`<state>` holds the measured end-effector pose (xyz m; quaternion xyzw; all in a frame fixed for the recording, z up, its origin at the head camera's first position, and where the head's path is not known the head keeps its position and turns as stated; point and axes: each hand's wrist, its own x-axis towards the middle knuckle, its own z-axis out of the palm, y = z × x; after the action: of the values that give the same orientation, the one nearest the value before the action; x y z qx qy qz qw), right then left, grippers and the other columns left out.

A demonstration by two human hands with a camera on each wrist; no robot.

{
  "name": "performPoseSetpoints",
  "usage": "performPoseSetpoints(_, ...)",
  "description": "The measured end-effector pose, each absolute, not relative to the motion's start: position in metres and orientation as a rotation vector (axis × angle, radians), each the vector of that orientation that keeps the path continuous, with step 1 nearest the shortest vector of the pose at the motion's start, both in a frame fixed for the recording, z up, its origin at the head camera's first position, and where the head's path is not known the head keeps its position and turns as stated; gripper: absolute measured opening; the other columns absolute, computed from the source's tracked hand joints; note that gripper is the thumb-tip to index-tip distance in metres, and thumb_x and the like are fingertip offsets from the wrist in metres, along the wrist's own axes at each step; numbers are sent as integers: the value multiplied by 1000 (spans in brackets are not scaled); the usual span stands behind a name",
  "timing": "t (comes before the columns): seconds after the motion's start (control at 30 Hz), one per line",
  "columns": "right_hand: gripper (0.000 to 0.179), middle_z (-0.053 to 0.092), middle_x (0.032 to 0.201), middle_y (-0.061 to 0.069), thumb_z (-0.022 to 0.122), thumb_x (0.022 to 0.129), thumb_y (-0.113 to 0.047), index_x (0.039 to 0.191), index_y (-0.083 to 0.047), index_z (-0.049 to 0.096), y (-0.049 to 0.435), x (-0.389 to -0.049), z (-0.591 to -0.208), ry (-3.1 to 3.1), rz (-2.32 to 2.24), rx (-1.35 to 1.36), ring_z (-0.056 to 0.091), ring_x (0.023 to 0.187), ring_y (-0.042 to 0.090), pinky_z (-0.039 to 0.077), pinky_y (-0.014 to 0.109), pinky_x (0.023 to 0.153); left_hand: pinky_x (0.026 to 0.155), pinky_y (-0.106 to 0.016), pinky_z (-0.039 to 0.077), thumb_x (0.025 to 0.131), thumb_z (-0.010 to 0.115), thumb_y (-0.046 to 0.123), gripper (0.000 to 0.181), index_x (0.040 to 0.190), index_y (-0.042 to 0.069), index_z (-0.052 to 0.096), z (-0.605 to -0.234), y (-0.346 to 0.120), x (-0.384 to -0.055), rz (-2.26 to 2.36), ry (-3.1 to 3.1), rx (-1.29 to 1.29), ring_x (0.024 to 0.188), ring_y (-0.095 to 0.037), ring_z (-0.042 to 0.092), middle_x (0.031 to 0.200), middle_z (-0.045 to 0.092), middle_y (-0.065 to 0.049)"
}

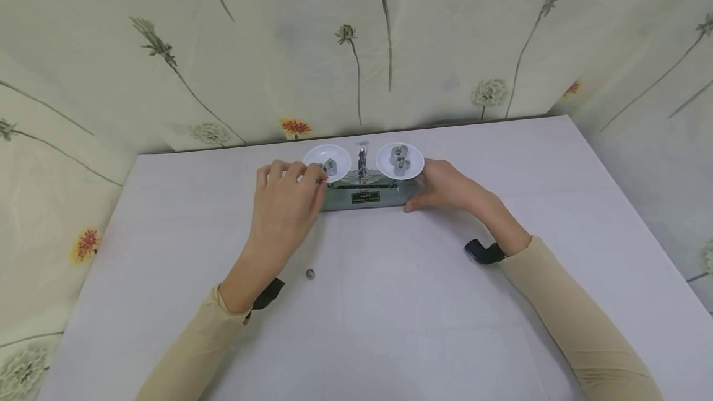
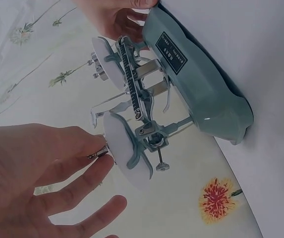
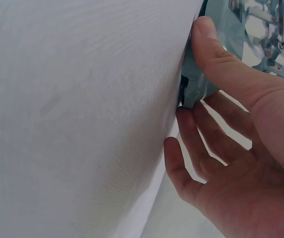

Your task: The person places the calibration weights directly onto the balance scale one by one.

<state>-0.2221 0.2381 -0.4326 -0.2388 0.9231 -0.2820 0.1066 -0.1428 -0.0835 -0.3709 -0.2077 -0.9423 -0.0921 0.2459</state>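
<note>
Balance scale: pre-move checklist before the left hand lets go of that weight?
1. Left hand pinches a small metal weight at the left pan: ok.
2. Weight fully over the pan, not at its edge: cannot tell.
3. Right hand steadies the scale base, thumb and fingers against its end: ok.
4. Right pan carries its weights, none spilled: ok.
5. Loose weight on the table, away from both hands: ok.
6. Beam level: cannot tell.

We see a grey-green metal two-pan balance scale (image 1: 364,195) upright at the table's far edge, a small metal weight (image 2: 98,154) at its left white pan (image 1: 325,159).
</note>
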Motion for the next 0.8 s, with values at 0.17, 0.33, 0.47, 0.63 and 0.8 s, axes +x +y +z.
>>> performPoseSetpoints(0.17,98,56,160,21,99,77,-23,157,-4,46,237,-222,-431,2719,-826,-699,48,154,43,38,61,129,97,-55,53,104,71,19,10,109,12,76,-369,-83,-147,-259,-2586,-559,109,-39,68,104,80,-11)
performPoseSetpoints(0.33,99,55,161,21,99,77,-23,158,-3,45,237,-222,-431,2721,-823,-692,47,154,44,38,61,128,98,-55,52,105,71,20,11,110,12,77,-368,-82,-150,-260,-2600,-556,111,-39,67,105,80,-11)
performPoseSetpoints(0.47,101,53,162,21,99,76,-24,159,-3,44,237,-222,-432,2722,-823,-697,46,155,44,36,61,129,97,-55,52,104,71,20,11,109,12,77,-368,-81,-151,-266,-2592,-555,109,-40,67,104,80,-12)
performPoseSetpoints(0.63,101,54,162,21,99,77,-23,159,-4,44,237,-222,-432,2719,-825,-700,46,155,44,36,61,130,97,-55,52,105,71,20,11,108,11,77,-369,-80,-152,-273,-2599,-553,109,-40,68,104,80,-12)
performPoseSetpoints(0.8,99,55,161,20,99,77,-23,158,-4,45,237,-222,-431,2717,-826,-703,47,155,43,37,61,129,97,-55,52,105,70,20,11,109,12,77,-370,-80,-154,-268,-2609,-548,110,-40,67,106,80,-12)
